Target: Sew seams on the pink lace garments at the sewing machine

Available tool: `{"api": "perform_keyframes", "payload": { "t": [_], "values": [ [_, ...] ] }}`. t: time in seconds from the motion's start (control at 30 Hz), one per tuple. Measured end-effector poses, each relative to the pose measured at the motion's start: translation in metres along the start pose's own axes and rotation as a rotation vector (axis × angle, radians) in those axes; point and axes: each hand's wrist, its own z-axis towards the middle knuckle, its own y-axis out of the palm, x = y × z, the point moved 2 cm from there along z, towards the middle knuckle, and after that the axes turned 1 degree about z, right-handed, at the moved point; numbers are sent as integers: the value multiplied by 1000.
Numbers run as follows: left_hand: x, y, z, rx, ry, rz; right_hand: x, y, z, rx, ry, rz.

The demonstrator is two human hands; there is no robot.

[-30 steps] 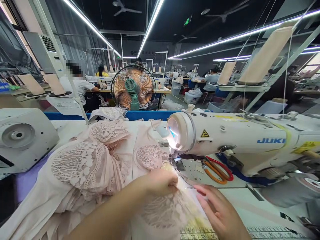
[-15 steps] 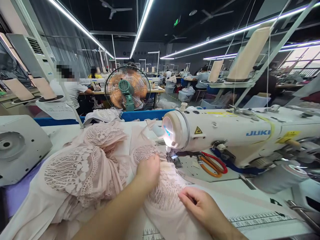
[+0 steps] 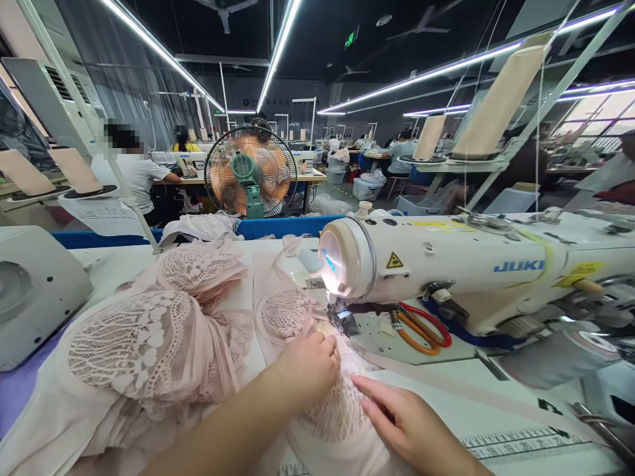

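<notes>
A pale pink lace bra (image 3: 332, 420) lies under the head of a white JUKI sewing machine (image 3: 431, 258), one lace cup (image 3: 285, 314) to the left of the needle area. My left hand (image 3: 312, 363) is closed on the bra just in front of the presser foot, fingers curled and pressed together; the fabric inside them is mostly hidden. On the right edge of the front cup rests my right hand (image 3: 397, 413), index finger stretched out and thumb apart below it. A narrow pale strip (image 3: 461, 383) runs from near the foot across the table to the right.
Left of my arm is a heap of similar lace bras (image 3: 133, 344). Orange-and-red-handled scissors (image 3: 421, 330) lie beside the machine head. A printed ruler (image 3: 520, 444) marks the front edge. Thread cones (image 3: 501, 99) stand above right. Beyond are a large fan (image 3: 251, 172) and a seated co-worker (image 3: 133, 178).
My left hand has moved slightly right and toward me, turning over the cloth. My right hand's index finger has straightened from a pinch. The view has shifted a little.
</notes>
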Motion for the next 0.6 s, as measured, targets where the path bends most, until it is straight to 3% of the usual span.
{"api": "perform_keyframes", "payload": {
  "t": [0.2,0.43,0.6],
  "values": [
    [1,-4,3,-43,-61,-35,3,1,4,-44,6,-46],
    [-2,1,8,65,-167,-84,0,-8,14,-66,-6,-72],
    [-2,8,10,116,-221,-94,1,-13,21,15,-60,-93]
  ]
}}
